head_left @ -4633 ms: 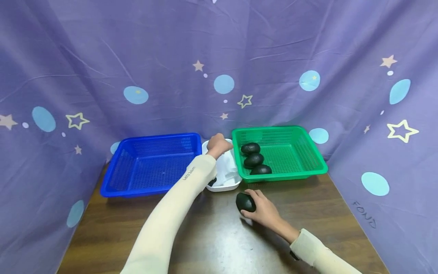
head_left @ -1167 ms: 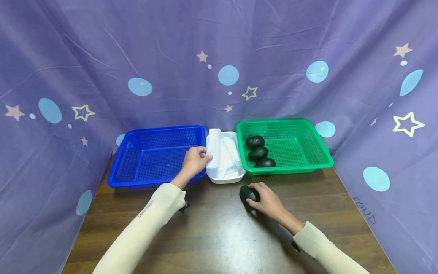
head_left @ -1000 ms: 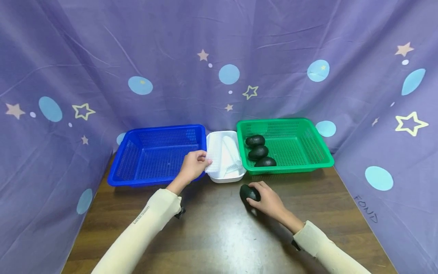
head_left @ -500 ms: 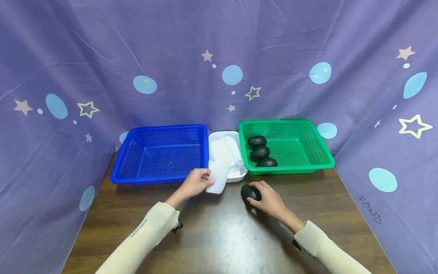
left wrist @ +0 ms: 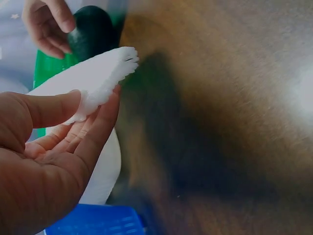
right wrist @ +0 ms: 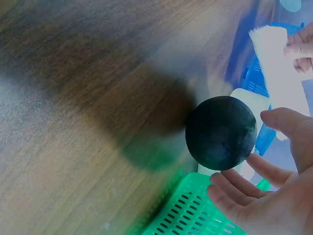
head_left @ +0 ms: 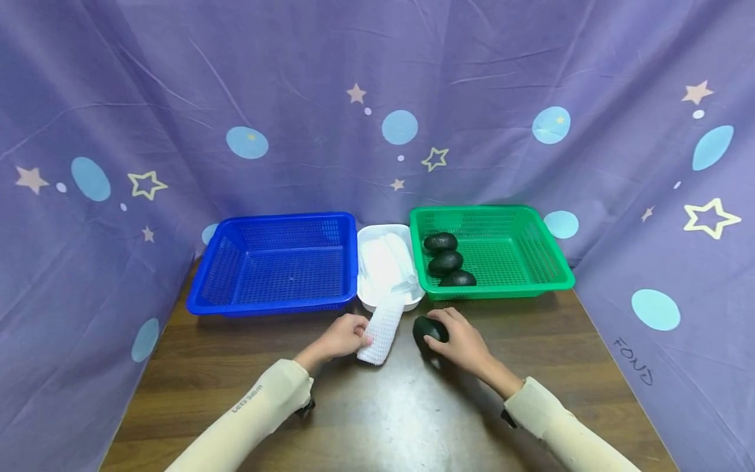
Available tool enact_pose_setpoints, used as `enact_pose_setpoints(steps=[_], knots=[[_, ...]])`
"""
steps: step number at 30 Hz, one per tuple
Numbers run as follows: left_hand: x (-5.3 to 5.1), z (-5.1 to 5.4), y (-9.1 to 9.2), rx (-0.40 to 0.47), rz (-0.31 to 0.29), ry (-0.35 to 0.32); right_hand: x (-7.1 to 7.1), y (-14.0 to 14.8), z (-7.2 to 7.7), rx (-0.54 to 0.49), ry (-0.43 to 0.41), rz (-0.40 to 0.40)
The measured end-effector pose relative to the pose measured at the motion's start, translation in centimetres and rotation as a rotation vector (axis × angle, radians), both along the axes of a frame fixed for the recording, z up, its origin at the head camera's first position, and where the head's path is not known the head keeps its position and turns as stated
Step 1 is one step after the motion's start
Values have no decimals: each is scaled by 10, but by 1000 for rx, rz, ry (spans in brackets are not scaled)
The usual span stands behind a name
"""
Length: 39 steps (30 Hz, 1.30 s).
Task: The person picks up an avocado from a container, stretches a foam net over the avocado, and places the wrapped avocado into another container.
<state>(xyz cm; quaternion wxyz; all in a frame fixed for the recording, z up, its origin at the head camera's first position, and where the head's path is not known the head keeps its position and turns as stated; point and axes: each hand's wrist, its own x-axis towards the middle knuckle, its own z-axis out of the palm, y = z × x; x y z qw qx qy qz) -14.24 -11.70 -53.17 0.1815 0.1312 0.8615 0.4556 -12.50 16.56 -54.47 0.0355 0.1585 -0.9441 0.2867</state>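
Observation:
My left hand (head_left: 339,338) pinches a white foam net sleeve (head_left: 380,333) between thumb and fingers, as the left wrist view shows with the flattened sleeve (left wrist: 95,78). It hangs in front of the white tray (head_left: 366,303), its far end reaching the tray's front rim. A dark green avocado (head_left: 423,331) is gripped by my right hand (head_left: 466,344) just right of the sleeve. In the right wrist view, thumb and fingers lie around one side of the avocado (right wrist: 221,133), over the table. A small gap separates sleeve and avocado.
More white foam nets (head_left: 383,259) lie in the tray. Left of it stands a blue basket (head_left: 271,308) with nothing seen inside. The green basket (head_left: 501,291) on the right holds three dark avocados (head_left: 445,263) along its left side. A purple curtain (head_left: 318,164) rises behind the wooden table (head_left: 354,413).
My left hand has reached into the white tray, taken hold of a foam net sleeve and drawn it toward me, beside the avocado. The right hand keeps holding the avocado in nearly the same place.

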Motion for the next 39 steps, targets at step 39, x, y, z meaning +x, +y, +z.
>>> enact_pose_setpoints(steps=[39], knots=[[27,5,34,190,380,-350,19,-45,-6,-131,3,441]])
